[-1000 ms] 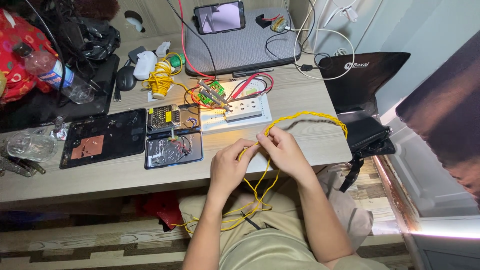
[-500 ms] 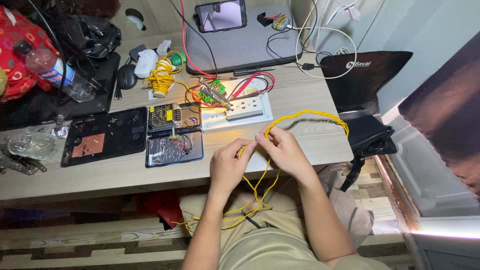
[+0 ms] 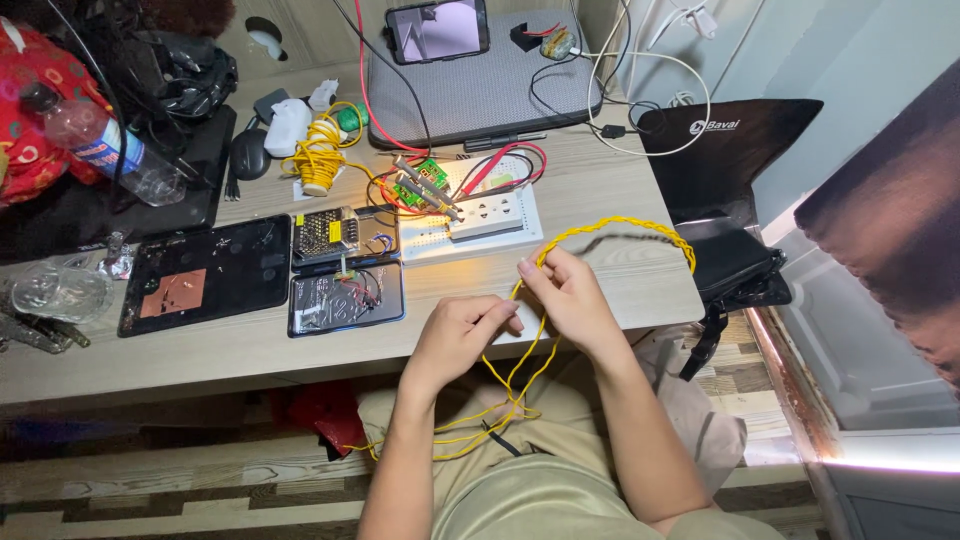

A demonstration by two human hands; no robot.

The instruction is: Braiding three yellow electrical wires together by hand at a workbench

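Yellow twisted wire point(image 3: 620, 226), looped over the desk point(image 3: 250, 345) edge (loose ends trailing to the lap): both hands, left point(image 3: 458, 338) and right point(image 3: 570, 295), fingers pinched on it near a white socket strip point(image 3: 485, 215).

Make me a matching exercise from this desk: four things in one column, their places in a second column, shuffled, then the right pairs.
Things:
1. twisted yellow wire
2. plastic bottle
3. phone
4. coil of yellow wire

Places:
A. on the grey laptop
B. far left of the desk
C. held by the left hand and right hand
D. beside the black mouse

Pairs: 1-C, 2-B, 3-A, 4-D
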